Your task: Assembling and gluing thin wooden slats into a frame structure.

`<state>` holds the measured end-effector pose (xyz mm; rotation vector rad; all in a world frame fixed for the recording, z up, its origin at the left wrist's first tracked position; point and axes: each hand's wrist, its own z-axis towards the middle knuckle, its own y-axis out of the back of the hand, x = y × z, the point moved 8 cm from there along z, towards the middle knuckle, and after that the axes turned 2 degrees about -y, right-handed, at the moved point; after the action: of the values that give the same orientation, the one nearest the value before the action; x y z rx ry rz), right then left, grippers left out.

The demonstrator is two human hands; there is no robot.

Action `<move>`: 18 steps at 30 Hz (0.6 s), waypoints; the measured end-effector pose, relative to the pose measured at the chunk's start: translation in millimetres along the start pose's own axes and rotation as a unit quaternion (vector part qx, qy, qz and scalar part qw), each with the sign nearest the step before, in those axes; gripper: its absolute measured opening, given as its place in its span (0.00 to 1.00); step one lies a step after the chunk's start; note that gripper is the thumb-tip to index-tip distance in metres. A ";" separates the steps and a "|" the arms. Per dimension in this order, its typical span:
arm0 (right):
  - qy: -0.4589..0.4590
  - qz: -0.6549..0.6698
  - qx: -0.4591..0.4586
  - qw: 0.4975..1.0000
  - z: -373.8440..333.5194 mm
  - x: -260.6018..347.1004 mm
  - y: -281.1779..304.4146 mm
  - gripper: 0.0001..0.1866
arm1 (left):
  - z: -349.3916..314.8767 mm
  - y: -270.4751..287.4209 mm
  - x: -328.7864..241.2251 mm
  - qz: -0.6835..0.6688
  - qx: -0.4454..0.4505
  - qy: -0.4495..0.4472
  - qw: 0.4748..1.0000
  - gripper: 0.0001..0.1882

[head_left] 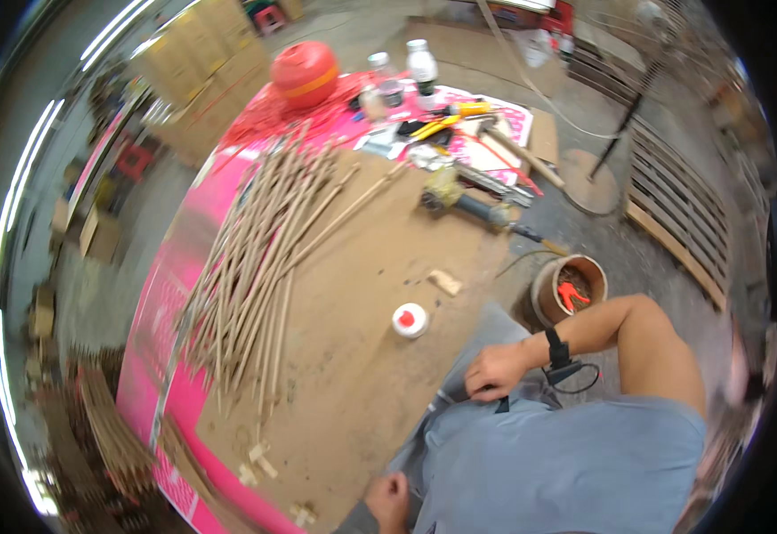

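Note:
Against the grey cloth at my waist, my right hand (pixel 493 369) is closed with its fingers curled; what they grip, if anything, is hidden. A small black strap end (pixel 503 405) shows just below it. My left hand (pixel 388 498) is also curled closed, low at the table edge, and its fingers are partly hidden. Nearest to my right hand on the brown tabletop board (pixel 344 374) stands a white bottle with a red cap (pixel 410 320). Beside the bottle lies a small wooden block (pixel 445 282). A heap of long thin wooden sticks (pixel 264 258) covers the table's left part.
An angle grinder (pixel 473 207) with a cable lies at the far right. Behind it are hand tools, bottles (pixel 421 67) and a red twine ball (pixel 305 73). A round bin (pixel 544 298) holding a red clamp (pixel 571 295) stands beside the table, with a wooden pallet (pixel 677 209) beyond.

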<state>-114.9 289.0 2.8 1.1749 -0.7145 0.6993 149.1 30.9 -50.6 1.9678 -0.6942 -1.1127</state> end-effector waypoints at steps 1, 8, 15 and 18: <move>-0.069 -0.057 0.036 0.995 -29.3 -24.9 -3.8 0.07 | -5.7 -19.9 3.5 0.015 0.059 -0.004 0.998 0.10; -0.210 -0.215 -0.187 0.935 -95.1 -101.1 25.4 0.10 | 32.5 -56.0 25.9 0.033 0.138 -0.070 0.987 0.11; -0.185 -0.242 -0.097 0.947 -71.4 -133.2 -0.3 0.11 | 84.7 -75.3 8.1 0.076 0.159 -0.120 0.977 0.12; -0.224 -0.171 -0.124 0.952 -79.7 -124.8 0.3 0.10 | 92.3 -83.4 7.1 0.079 0.162 -0.131 0.975 0.13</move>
<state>-178.8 352.3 -114.8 1.1932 -0.9159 0.0425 78.9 40.8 -153.1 2.0050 -1.2186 -1.2348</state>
